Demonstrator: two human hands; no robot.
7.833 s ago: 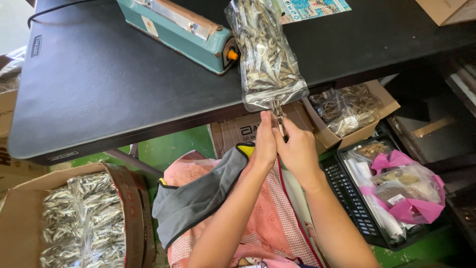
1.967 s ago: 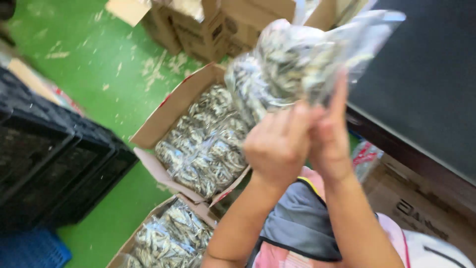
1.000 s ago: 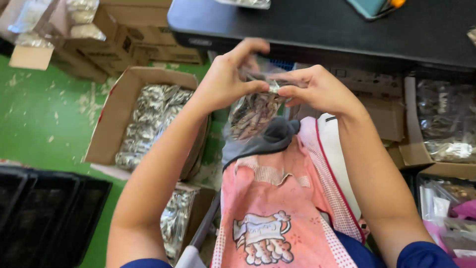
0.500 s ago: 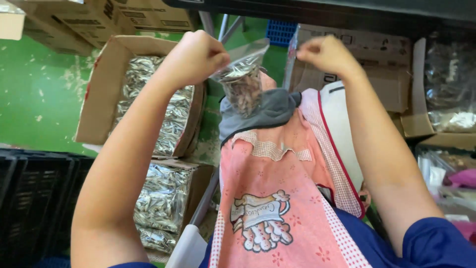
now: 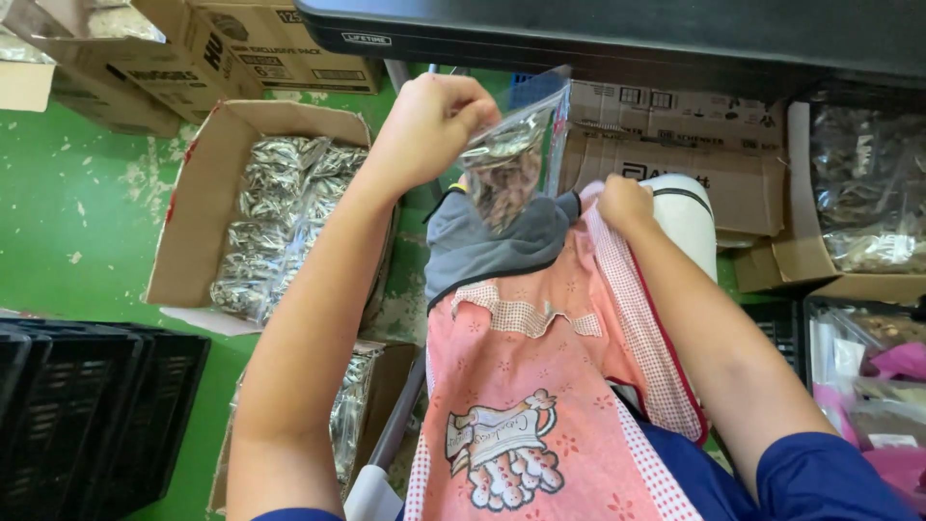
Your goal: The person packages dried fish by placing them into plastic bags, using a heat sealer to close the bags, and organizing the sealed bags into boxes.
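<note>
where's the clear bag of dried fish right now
In the head view the clear bag of dried fish hangs top centre, pinched by the left hand above the pink apron, just under the black table edge.

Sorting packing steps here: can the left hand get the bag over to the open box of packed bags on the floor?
Probably yes: the left hand holds the bag just beside the open box, nothing between.

Pink checked-trim apron (image 5: 540,386), green floor (image 5: 58,193), black crates (image 5: 87,415)

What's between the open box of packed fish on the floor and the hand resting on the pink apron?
In the head view, the left hand holds up a clear bag of dried fish between the box and the right hand, above the apron.
</note>
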